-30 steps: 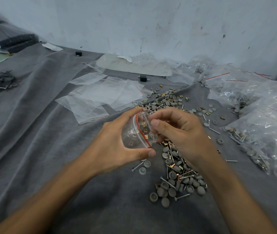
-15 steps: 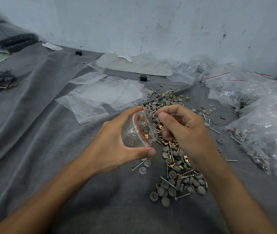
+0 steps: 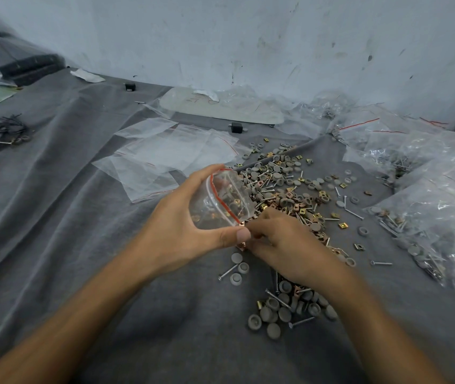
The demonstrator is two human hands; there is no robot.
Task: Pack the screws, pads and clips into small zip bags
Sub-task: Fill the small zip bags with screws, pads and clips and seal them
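My left hand (image 3: 182, 228) holds a small clear zip bag (image 3: 222, 202) with a red seal line, its mouth spread wide and facing right; a few brass clips lie inside. My right hand (image 3: 281, 245) is down on the loose pile of parts (image 3: 284, 189), palm down, fingers curled at a copper-coloured clip just below the bag's mouth. The pile mixes grey round pads, brass clips and long screws on the grey cloth (image 3: 82, 273). A second heap of pads and screws (image 3: 284, 309) lies under my right wrist.
Empty zip bags (image 3: 171, 153) lie flat behind my left hand. Filled bags (image 3: 428, 206) are heaped along the right side. A flat plastic sheet (image 3: 220, 106) rests by the wall. Black ties (image 3: 7, 131) sit at far left. Two small black blocks (image 3: 237, 127) stand nearby.
My right hand has dropped from the bag's mouth down to the pile, near my left thumb. The left hand and bag have stayed in place.
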